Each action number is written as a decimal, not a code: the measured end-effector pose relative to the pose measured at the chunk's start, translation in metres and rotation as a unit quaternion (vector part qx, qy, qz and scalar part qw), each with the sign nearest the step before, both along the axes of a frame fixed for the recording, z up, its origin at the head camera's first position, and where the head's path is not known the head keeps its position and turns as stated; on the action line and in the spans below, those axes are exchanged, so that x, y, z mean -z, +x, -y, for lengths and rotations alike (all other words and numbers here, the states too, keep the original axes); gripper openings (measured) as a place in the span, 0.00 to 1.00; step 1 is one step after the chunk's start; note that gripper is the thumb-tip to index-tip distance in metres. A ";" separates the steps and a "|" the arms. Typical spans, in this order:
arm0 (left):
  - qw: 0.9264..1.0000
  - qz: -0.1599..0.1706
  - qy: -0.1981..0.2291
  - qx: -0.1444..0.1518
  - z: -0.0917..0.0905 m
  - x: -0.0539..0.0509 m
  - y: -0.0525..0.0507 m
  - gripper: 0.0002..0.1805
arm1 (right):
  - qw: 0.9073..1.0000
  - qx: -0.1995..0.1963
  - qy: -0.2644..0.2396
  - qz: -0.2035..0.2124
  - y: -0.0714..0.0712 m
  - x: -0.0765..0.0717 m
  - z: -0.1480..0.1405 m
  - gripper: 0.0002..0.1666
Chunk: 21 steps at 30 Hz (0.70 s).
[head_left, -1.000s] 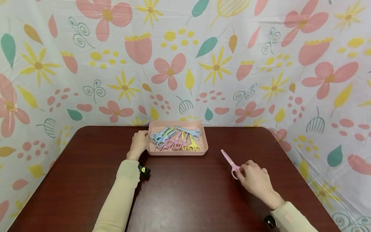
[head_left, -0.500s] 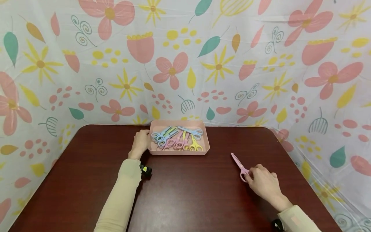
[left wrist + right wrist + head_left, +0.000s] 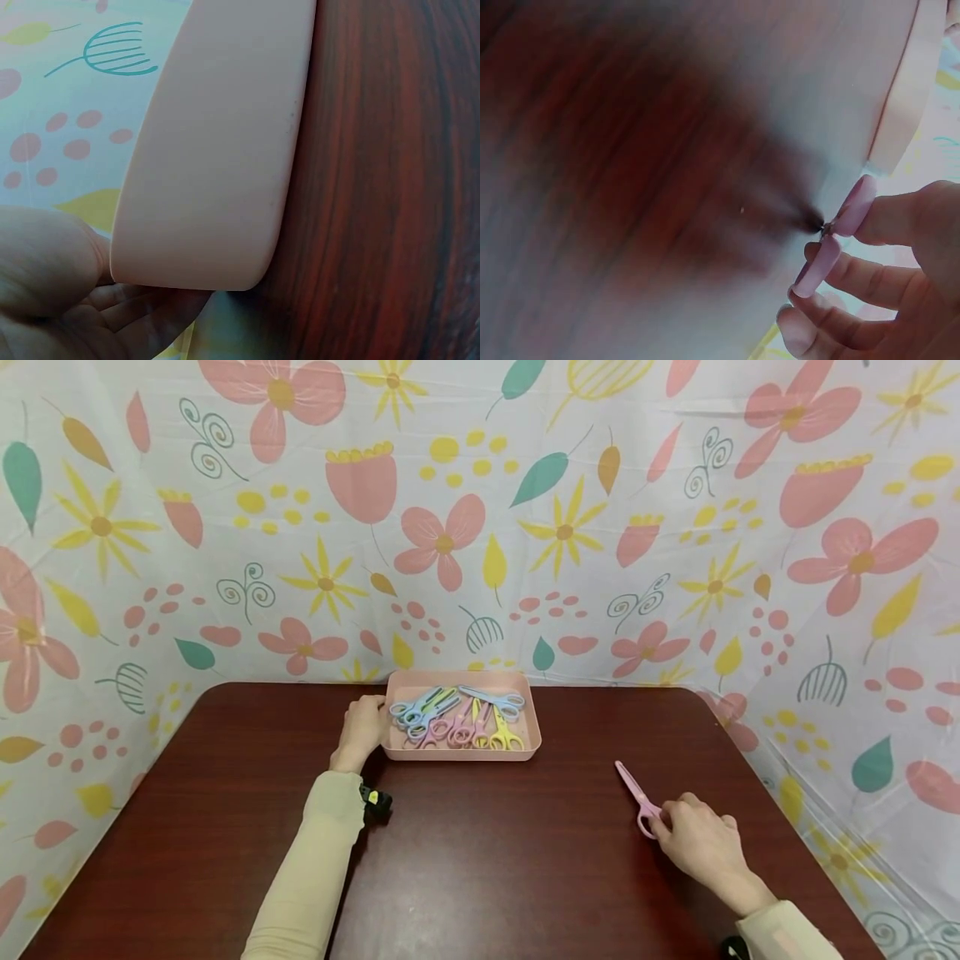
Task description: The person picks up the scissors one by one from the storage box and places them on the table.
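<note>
Pink scissors (image 3: 636,792) are held by the right grip (image 3: 701,843), narrowed on the handle loops: in the right wrist view, one loop is met by the thumb and the other by fingers. The blades are pointed toward the back of the bench (image 3: 480,860), well to the right of the pink tray (image 3: 459,756); whether the bench is touched cannot be told. The tray's left end is held by the left grip (image 3: 361,733), by which part of that wall is hidden. On the black device (image 3: 377,804) worn at the left wrist, a yellow-green mark is too small to be read. Blue, pink and yellow scissors are heaped in the tray, overlapping. The bench is backed by flower-patterned cloth (image 3: 442,545).
</note>
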<state>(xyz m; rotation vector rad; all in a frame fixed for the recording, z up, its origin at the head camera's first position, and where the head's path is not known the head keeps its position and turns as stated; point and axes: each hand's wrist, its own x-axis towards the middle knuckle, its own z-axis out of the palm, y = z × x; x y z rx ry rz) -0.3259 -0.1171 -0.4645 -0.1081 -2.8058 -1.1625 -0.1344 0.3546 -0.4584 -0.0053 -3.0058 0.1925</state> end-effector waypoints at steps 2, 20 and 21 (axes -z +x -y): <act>1.000 0.000 0.002 0.002 0.000 0.000 0.000 0.15 | 1.000 0.000 0.003 0.004 0.000 0.000 -0.001 0.10; 1.000 -0.003 0.002 0.006 0.000 -0.001 0.002 0.16 | 0.999 -0.002 0.012 0.034 0.004 -0.002 -0.001 0.11; 1.000 -0.005 0.001 0.006 0.000 -0.001 0.001 0.16 | 0.999 -0.001 0.012 0.035 0.005 -0.002 -0.001 0.11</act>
